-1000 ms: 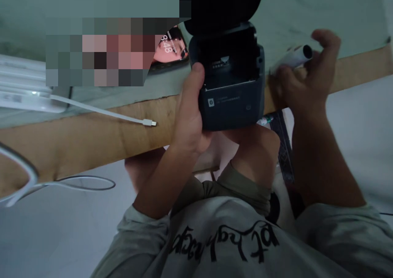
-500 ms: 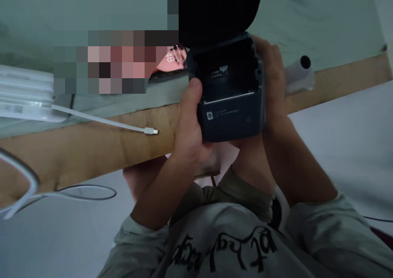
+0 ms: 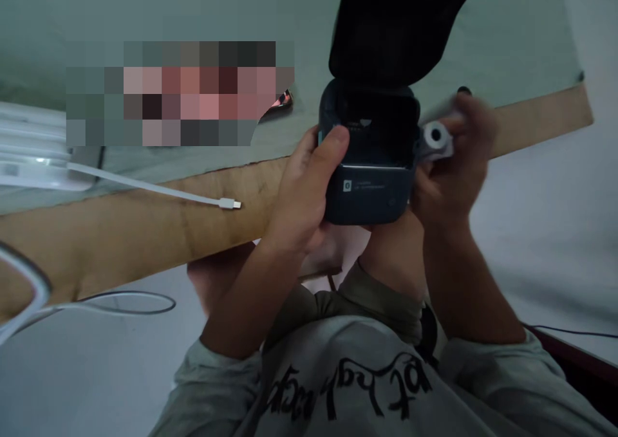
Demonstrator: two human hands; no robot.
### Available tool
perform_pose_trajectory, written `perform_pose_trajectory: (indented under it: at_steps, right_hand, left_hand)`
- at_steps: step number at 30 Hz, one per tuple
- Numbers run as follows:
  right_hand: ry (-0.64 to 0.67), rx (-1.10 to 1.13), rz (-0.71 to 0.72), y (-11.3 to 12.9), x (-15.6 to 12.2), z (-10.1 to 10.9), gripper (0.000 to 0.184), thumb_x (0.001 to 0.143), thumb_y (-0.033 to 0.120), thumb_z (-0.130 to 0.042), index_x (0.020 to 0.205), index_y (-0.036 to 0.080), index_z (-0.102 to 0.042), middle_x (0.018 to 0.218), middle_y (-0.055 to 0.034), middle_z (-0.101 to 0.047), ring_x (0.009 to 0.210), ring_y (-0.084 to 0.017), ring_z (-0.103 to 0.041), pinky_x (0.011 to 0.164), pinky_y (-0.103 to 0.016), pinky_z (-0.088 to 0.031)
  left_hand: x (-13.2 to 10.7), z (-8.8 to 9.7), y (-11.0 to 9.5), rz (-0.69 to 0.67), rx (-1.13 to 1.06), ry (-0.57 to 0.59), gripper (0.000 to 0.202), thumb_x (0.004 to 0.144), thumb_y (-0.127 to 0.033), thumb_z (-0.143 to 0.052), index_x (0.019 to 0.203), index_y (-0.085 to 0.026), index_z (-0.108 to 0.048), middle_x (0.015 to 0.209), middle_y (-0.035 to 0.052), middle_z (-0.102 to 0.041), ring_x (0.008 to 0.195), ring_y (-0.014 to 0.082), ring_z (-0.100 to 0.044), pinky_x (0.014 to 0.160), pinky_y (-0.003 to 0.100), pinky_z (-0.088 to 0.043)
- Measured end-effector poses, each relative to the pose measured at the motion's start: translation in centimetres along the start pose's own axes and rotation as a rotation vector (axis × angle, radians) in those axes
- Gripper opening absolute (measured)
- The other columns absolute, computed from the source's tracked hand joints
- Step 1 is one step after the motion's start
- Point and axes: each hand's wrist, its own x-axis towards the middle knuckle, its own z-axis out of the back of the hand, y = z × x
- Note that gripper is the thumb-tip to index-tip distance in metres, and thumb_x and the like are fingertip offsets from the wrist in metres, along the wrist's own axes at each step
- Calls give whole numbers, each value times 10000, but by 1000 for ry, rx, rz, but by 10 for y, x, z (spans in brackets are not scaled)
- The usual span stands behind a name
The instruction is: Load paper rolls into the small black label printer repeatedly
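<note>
A dark blue thermal printer [image 3: 369,195] is gripped along its left side by my left hand [image 3: 309,192], thumb over the rim of the open compartment. Its black lid [image 3: 386,31] stands raised. The compartment looks dark, with a small pale label inside. At the printer's right edge, my right hand [image 3: 456,160] is closed around a small white paper roll [image 3: 437,136], its hollow core facing me. Motion blurs the upper fingers of that hand. Behind them a second roll [image 3: 451,107] is partly hidden, only a dark round end and pale side visible.
On the left stands a white charger-like block [image 3: 33,147]; a white cable [image 3: 145,185] runs from it over the wooden table edge [image 3: 193,224]. A phone [image 3: 284,101] lies partly behind a pixelated patch on the green cloth [image 3: 193,12]. Another cable [image 3: 125,302] loops lower left.
My right hand has come off the printer's right side and now shows a white roll beside it. The printer has shifted slightly right and its lid appears tilted rightward. My left hand keeps its hold.
</note>
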Motion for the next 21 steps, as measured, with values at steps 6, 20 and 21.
perform_pose_trajectory:
  at_steps: [6,20,21]
  right_hand:
    - [-189,-23,242,42,21,28,504,784,290,-731,1259,404,-607,1207,97,-620,1137,-159,-642,992,-314,-574]
    - [62,-175,369,60,27,13,156,748,137,-703,888,205,-707,961,-6,-717,904,-152,-672,821,-349,-558]
    - [90,-146,385,61,24,14,180,744,165,-718,919,207,-713,935,-9,-708,899,-158,-659,826,-359,-555]
  left_hand:
    - [0,-1,0,-43,8,72,124,917,-287,-615,877,-170,-606,799,-20,-612,674,59,-592,611,154,-488]
    - [1,7,1,-64,9,238,303,884,-338,-645,1134,-194,-556,1003,16,-615,895,112,-613,784,205,-514]
    - [1,9,1,-69,1,267,333,860,-323,-682,1143,-201,-556,1004,9,-614,894,105,-608,785,196,-512]
